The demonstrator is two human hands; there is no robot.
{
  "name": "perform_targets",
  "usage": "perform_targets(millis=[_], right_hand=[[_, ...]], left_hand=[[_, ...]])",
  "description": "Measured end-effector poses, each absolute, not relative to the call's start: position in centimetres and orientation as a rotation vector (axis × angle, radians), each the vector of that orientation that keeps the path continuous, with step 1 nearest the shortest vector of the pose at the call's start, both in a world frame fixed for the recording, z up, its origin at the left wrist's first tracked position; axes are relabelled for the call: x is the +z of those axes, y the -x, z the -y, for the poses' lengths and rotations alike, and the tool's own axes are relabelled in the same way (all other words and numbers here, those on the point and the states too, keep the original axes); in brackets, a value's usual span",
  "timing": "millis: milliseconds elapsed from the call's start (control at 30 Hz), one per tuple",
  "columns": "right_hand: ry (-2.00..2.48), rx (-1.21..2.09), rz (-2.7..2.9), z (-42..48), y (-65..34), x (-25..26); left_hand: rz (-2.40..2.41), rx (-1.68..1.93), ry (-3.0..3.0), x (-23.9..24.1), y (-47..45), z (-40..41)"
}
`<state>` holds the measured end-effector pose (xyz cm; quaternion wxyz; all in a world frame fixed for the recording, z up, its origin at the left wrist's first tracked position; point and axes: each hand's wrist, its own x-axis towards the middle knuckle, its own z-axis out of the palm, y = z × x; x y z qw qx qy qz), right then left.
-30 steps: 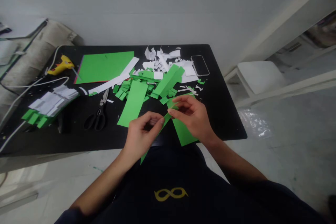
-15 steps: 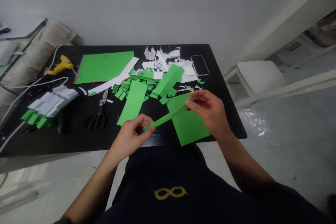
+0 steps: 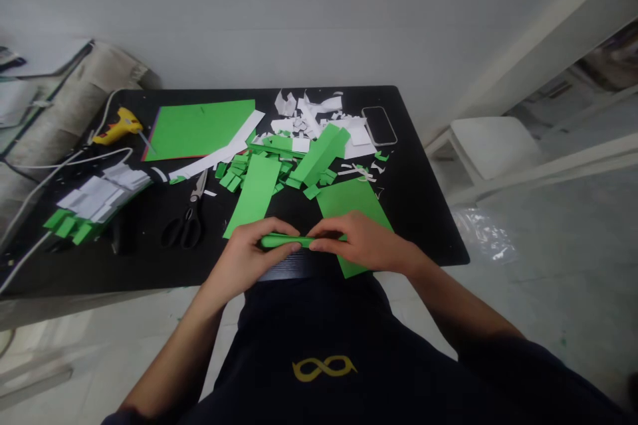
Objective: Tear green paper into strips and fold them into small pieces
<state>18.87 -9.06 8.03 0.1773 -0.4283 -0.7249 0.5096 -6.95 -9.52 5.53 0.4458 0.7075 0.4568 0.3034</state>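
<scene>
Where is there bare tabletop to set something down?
Bare tabletop lies right of the green sheet, toward the right edge, and in front of the scissors, toward the front edge. The back middle is crowded with paper scraps.

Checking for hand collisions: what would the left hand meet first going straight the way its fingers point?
Beyond the green strip it holds, probably the right hand, just ahead; one view leaves depth unclear.

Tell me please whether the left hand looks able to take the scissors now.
Probably yes: the scissors lie to the left of the left hand, and nothing covers their handles. However, both hands hold the narrow green paper, so the left hand would likely need to release it first.
</scene>
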Motion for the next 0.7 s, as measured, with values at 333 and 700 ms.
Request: perform_targets(millis=[333,700], right_hand=[[1.221,1.453,1.854,9.4,-18.7,7.7],[1.174,1.606,1.645,9.7,-17.8,6.6]], left_hand=[[-1.133,0.968,-1.448,5.4,6.3,9.9],[-1.089,0.984,-1.353,5.5,5.3,9.9]])
